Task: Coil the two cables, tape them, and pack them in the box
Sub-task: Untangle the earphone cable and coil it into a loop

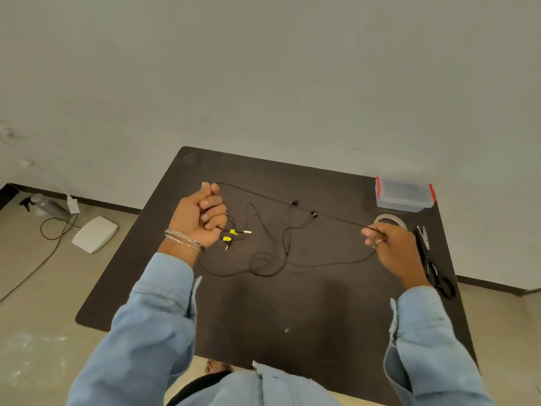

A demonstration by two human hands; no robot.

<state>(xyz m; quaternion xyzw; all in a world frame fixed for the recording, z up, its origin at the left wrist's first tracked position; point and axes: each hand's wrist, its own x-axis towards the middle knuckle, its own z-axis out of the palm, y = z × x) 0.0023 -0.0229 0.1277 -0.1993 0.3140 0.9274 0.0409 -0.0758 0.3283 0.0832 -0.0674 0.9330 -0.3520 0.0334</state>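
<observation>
Thin black earphone cables (265, 266) lie tangled on the dark table (307, 312), with yellow tags (227, 238) near their plugs. My left hand (202, 218) grips one cable in a fist at the table's left. My right hand (389, 244) pinches the same cable far to the right, so a stretch of it runs taut between the hands, with two earbuds (304, 208) along it. A clear plastic box (404, 196) with red clips stands at the far right corner. A roll of clear tape (390, 221) lies just beyond my right hand.
Black scissors (433, 265) lie along the table's right edge, close to my right wrist. On the floor to the left are a white flat device (95, 234), a spray bottle (48, 205) and a dark cord (49, 250). A wall rises behind the table.
</observation>
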